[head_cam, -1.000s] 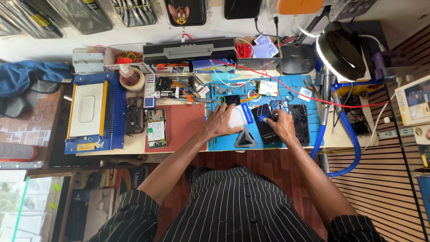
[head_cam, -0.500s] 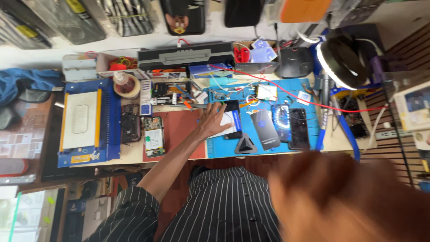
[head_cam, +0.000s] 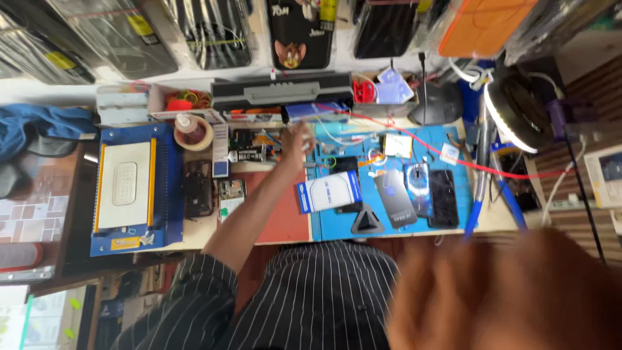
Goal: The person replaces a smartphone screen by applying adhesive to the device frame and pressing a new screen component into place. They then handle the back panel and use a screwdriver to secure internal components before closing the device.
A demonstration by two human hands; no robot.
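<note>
the left hand (head_cam: 299, 144) reaches to the back of the bench, fingers loosely spread over small tools and parts by the blue work mat (head_cam: 389, 223); whether it grips anything cannot be told. the right hand (head_cam: 512, 295) is a close blur, its grip unreadable. a white box (head_cam: 328, 192) lies just beside the left forearm.

Black shirt, thin white pinstripes, sleeve short; left hand (head_cam: 297, 146) bare, right hand (head_cam: 512, 291) blurred.
</note>
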